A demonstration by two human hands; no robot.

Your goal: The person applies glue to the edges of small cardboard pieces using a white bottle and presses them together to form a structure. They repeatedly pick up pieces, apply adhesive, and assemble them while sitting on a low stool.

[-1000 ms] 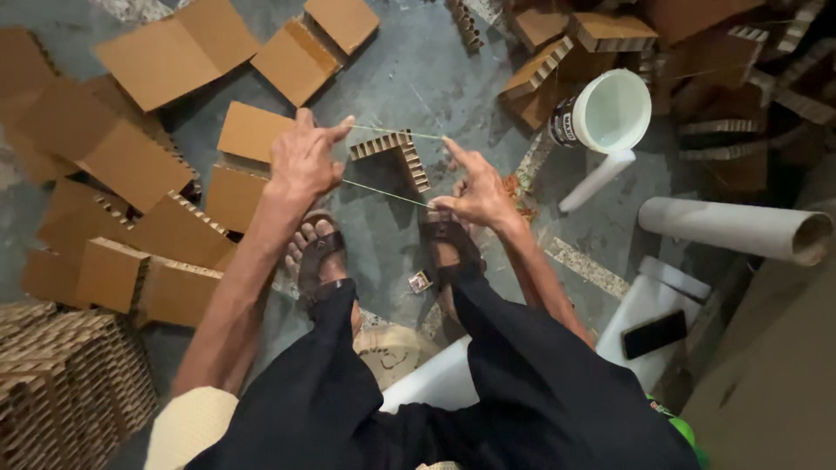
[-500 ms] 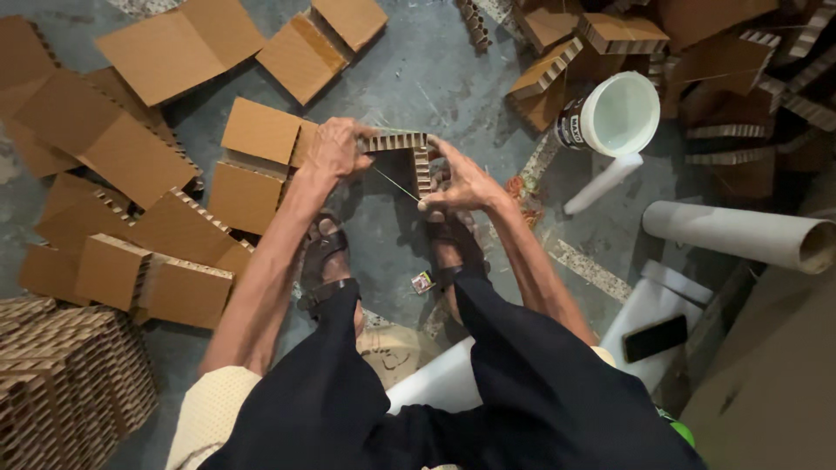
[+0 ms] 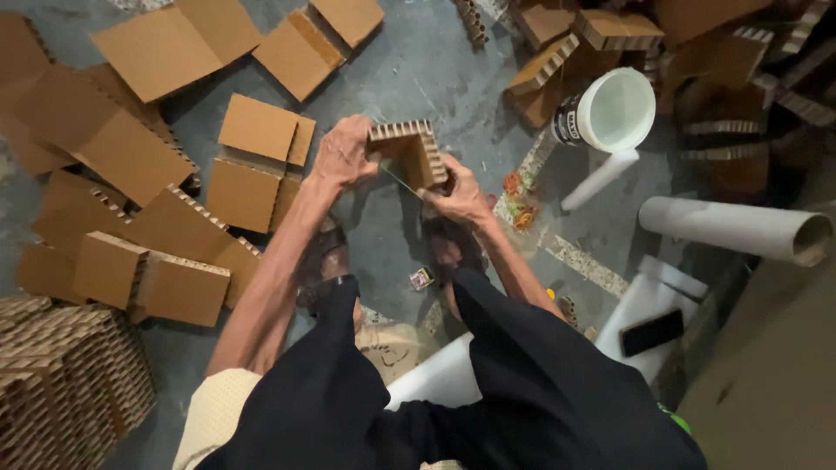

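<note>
Both hands, left hand [image 3: 344, 155] and right hand [image 3: 457, 196], now closed tighter on the L-shaped cardboard corner [image 3: 409, 148].

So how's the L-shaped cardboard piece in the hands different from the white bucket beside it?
The L-shaped honeycomb cardboard piece is brown and angular; the white bucket is round and smooth. The cardboard piece is held up between the left hand and right hand; the bucket sits untouched on the floor. The bucket is open-topped and hollow; the cardboard piece shows ribbed cell edges.
</note>
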